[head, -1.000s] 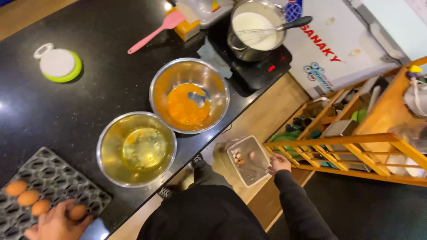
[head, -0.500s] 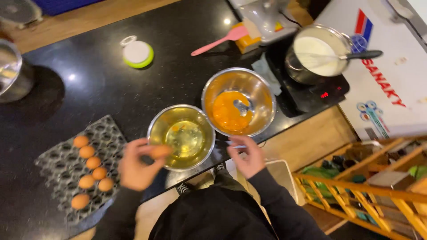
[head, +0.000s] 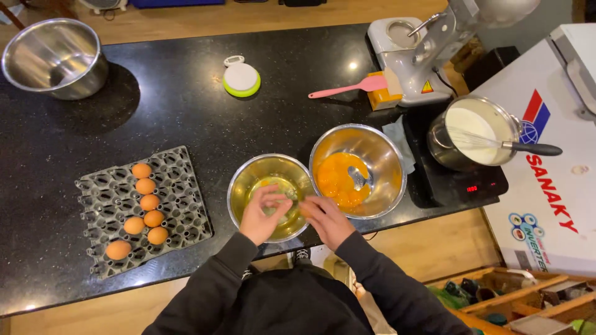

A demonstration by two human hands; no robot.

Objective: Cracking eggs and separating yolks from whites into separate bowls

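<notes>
Egg tray (head: 180,186) at left. Left hand (head: 264,214) and right hand (head: 326,220) together, pinching an egg (head: 302,208) over the whites bowl (head: 245,183). Yolk bowl (head: 388,161) right. Risk: yolk tearing on shell, tainting whites.

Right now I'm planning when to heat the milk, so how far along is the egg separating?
Done: several yolks sit in the right-hand bowl, and whites pool in the bowl of whites. In hand: the left hand and right hand meet over that bowl, apparently working an egg. Left: six brown eggs remain in the grey tray.
</notes>
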